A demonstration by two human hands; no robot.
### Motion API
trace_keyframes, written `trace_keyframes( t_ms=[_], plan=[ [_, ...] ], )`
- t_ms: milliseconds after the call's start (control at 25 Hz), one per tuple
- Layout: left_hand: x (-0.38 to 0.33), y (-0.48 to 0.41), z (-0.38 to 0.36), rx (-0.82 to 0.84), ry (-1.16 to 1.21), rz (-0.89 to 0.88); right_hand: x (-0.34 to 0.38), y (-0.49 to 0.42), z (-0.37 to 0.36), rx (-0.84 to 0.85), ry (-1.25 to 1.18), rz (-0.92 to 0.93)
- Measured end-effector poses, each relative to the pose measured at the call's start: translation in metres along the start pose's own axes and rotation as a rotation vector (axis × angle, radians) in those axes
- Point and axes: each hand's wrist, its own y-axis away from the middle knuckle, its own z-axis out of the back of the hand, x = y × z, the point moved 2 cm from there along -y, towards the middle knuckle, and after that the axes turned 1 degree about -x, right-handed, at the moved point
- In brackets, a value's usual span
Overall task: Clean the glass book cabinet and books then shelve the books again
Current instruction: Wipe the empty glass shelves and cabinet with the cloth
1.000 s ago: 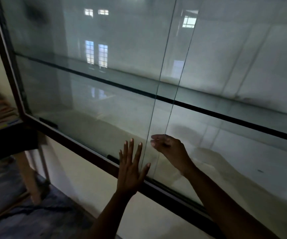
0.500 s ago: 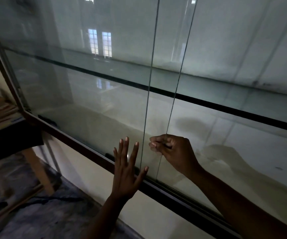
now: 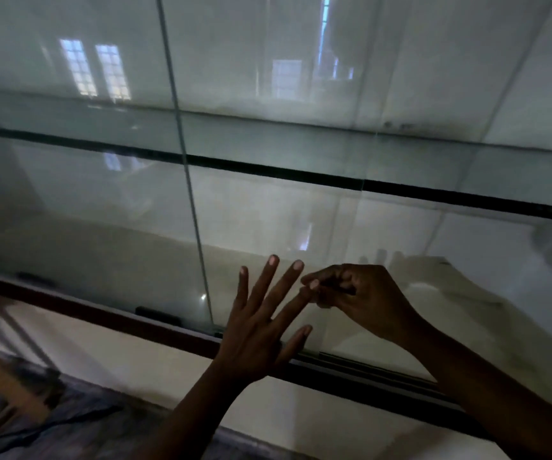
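The glass book cabinet (image 3: 400, 144) fills the view, and no books show inside it. Its two sliding glass panes overlap, with one vertical pane edge (image 3: 198, 247) left of my hands and a fainter one behind my right hand. My left hand (image 3: 261, 323) presses flat on the glass with its fingers spread, just above the dark bottom track (image 3: 101, 315). My right hand (image 3: 357, 297) has its fingers curled and pinches at the fainter pane edge, fingertips close to my left index finger. A glass shelf with a black front strip (image 3: 301, 175) runs across inside.
Window reflections glare on the upper glass. Below the cabinet is a pale wall (image 3: 168, 366) and a bluish floor (image 3: 78, 426). A blurred wooden table leg (image 3: 5, 376) stands at the lower left.
The two vertical pane edges, close together before, now stand far apart. Both hands sit further right in the view and closer together. The view has shifted nearer the glass.
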Motion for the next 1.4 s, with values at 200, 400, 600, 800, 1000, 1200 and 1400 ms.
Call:
trace_keyframes(
  t_ms=[200,400,600,800,1000,1200,1400],
  plan=[
    [-0.016,-0.033,-0.002,0.106,-0.073,-0.347,-0.01,0.042,0.049,-0.074,-0.021,-0.071],
    [-0.031,-0.081,0.003,0.144,-0.18,-0.7,-0.02,0.074,0.08,-0.202,-0.067,-0.118],
    [-0.019,-0.099,0.004,0.176,-0.229,-0.911,-0.035,0.092,0.031,-0.876,-0.173,-0.15],
    [0.01,-0.099,0.009,0.139,-0.203,-1.038,-0.035,0.052,-0.083,-1.595,0.137,-0.064],
    [0.038,-0.106,0.014,0.003,-0.24,-1.107,-0.041,-0.021,-0.127,-1.919,-0.026,-0.06],
    [0.038,-0.111,0.008,-0.016,-0.335,-1.163,-0.055,-0.041,-0.122,-2.057,0.184,-0.277],
    [0.026,-0.117,0.003,-0.06,-0.375,-1.191,-0.065,-0.041,-0.112,-2.08,0.241,-0.309]
  ],
)
